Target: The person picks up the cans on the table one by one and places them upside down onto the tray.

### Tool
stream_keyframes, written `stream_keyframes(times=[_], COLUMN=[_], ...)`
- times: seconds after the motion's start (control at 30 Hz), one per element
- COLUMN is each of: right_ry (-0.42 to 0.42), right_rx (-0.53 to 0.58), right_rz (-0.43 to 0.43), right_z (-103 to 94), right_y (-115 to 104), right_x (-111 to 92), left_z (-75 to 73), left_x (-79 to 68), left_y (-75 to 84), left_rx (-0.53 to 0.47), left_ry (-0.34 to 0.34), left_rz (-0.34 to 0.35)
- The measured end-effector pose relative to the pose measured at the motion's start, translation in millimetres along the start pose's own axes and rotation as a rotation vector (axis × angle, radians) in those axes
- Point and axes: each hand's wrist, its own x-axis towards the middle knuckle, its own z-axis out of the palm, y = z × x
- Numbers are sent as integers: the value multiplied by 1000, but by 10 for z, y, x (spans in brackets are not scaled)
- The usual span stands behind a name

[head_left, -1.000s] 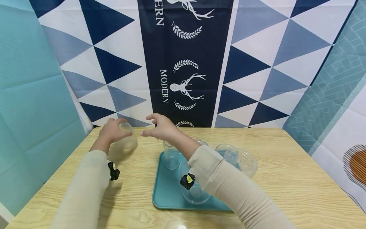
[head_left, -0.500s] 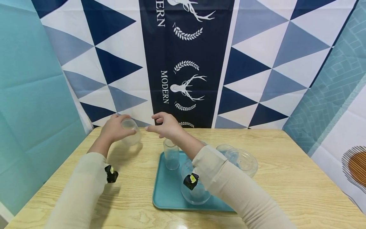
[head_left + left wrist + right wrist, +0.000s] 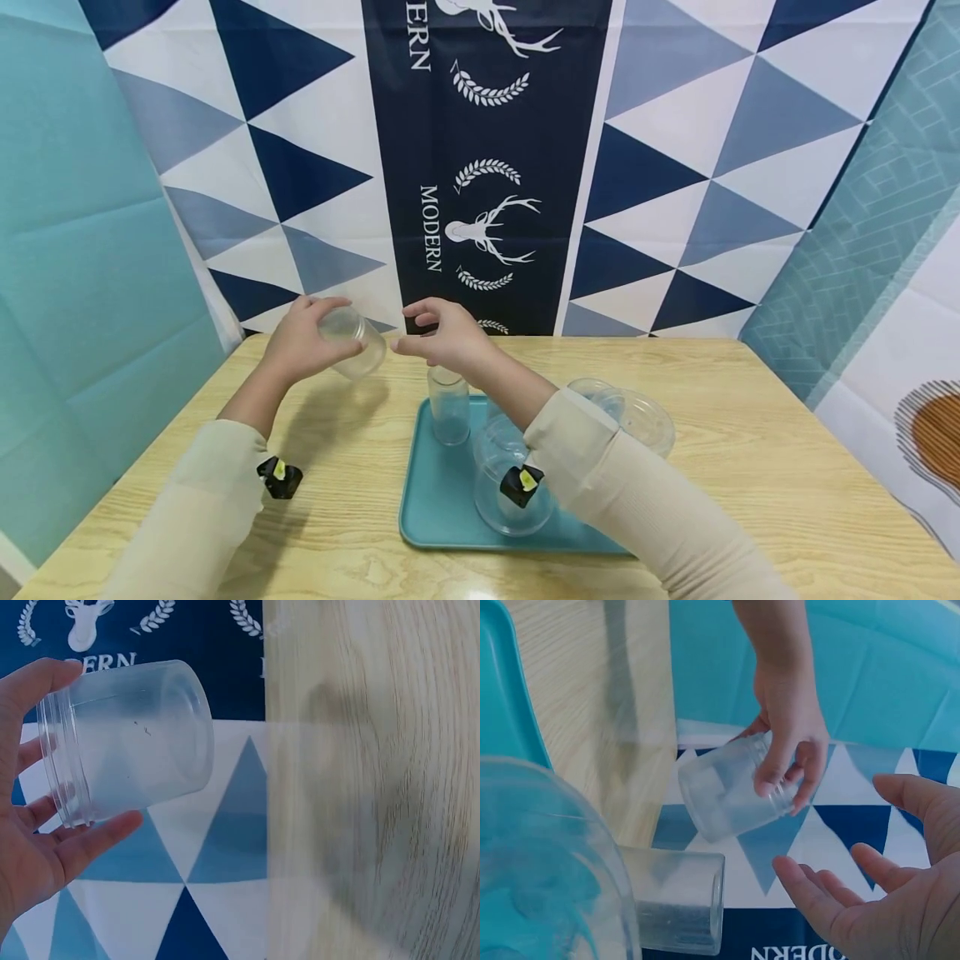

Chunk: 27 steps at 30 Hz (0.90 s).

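Note:
My left hand (image 3: 300, 337) grips a clear, frosted-looking plastic jar (image 3: 354, 343) around its threaded mouth, thumb on one side and fingers on the other. The jar (image 3: 142, 739) is lidless and tipped on its side, its base pointing toward my right hand. It is held above the table, with its shadow on the wood below. My right hand (image 3: 450, 337) hovers just right of the jar, fingers spread and loosely bent, nothing in it. In the right wrist view, a gap shows between the right fingers (image 3: 810, 889) and the jar.
A teal tray (image 3: 438, 512) lies at centre, under my right forearm. On it stand a tall clear glass (image 3: 450, 412) and a large round clear container (image 3: 510, 500), partly hidden by the sleeve. Clear round pieces (image 3: 648, 421) overlap the tray's right side. A patterned cloth (image 3: 480, 167) hangs behind.
My left hand has moved the jar slightly to the right and tipped its base further toward the right. My right hand has drifted a little rightward, still holding nothing.

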Motion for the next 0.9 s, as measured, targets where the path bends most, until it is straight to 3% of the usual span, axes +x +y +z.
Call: stream_keyframes(times=[0.2,0.4,0.53,0.73,0.9], right_ry=[-17,8,22,57,79], right_rx=[-17,-195,-255,-272,-216], right_rz=[-31,-134,-192,-255,-381], right_z=[-34,-45,-57,-77,-77], right_y=[-1,28,62,99,125], right_x=[-128,-237,-306,-400,-429], left_z=[-35,-40,-40,-80,-109], left_x=[-102,-207,-272,-364,-444], left_y=[88,187,263,371,462], left_rx=[-63,-101,-93,-127,-226], left_ry=[49,110,164,229,273], left_rz=[41,62,57,80,89])
